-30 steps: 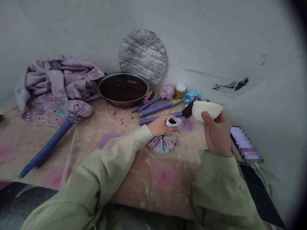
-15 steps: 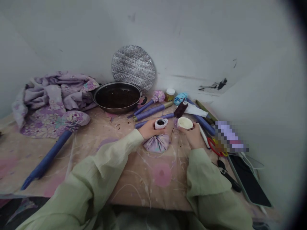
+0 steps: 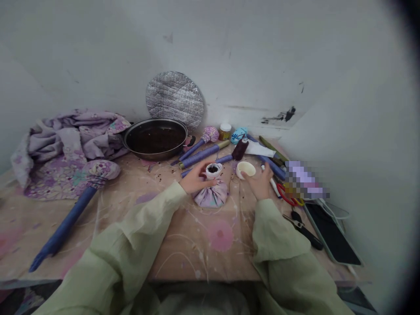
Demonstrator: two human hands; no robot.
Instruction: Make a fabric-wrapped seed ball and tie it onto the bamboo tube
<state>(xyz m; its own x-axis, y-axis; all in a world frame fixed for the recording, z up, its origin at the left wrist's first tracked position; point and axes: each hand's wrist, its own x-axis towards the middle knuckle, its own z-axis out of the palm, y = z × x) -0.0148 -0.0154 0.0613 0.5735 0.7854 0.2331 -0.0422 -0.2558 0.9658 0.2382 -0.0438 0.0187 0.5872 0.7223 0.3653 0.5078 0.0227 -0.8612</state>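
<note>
Right hand (image 3: pixel 260 185) lowered by ceramic bowl (image 3: pixel 245 169), left hand (image 3: pixel 195 181) gripping cloth pouch (image 3: pixel 213 170)

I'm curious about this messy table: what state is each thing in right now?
Left hand, gripping the white pouch
White pouch, dark filling showing at its mouth
Right hand, open, empty
White bowl, upright, mouth up
Black pan, dark contents inside
Floral cloth bundle, tied shut
Phone, screen dark

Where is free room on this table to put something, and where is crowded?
Free: the tablecloth in front of the floral bundle, between left sleeve and right sleeve, and left of the blue handle. Crowded: behind the left hand and right hand, around the thread spool and red-handled scissors.
</note>
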